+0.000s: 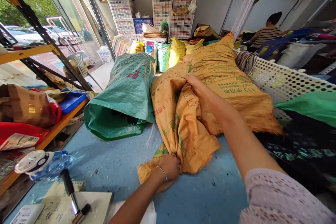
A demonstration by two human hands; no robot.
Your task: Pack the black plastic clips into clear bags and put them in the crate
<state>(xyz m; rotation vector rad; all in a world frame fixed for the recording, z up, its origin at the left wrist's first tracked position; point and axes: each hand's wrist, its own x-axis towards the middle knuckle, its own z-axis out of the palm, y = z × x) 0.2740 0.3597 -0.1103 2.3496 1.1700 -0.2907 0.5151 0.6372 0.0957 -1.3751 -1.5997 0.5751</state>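
Note:
An orange woven sack (pixel 168 108) with red and green print lies crumpled on the blue tabletop (pixel 196 196). My left hand (pixel 169 168), a beaded bracelet at its wrist, is closed round the gathered cloth at the sack's near end. Farther up, my right hand (pixel 193 80) grips a fold of the same sack; its fingertips are partly hidden in the cloth. Left of it lies a green woven sack (pixel 123 94), its mouth open towards me and its inside dark. A full orange sack (pixel 223 77) rests just behind my right forearm.
At the front left are a hammer (pixel 72 196), a cardboard sheet and a clear blue bottle with a white animal-shaped top (pixel 43 164). A white perforated basket (pixel 291 77) stands on the right. Stacked crates (pixel 162 7) line the back wall. A seated person (pixel 267 33) is far right.

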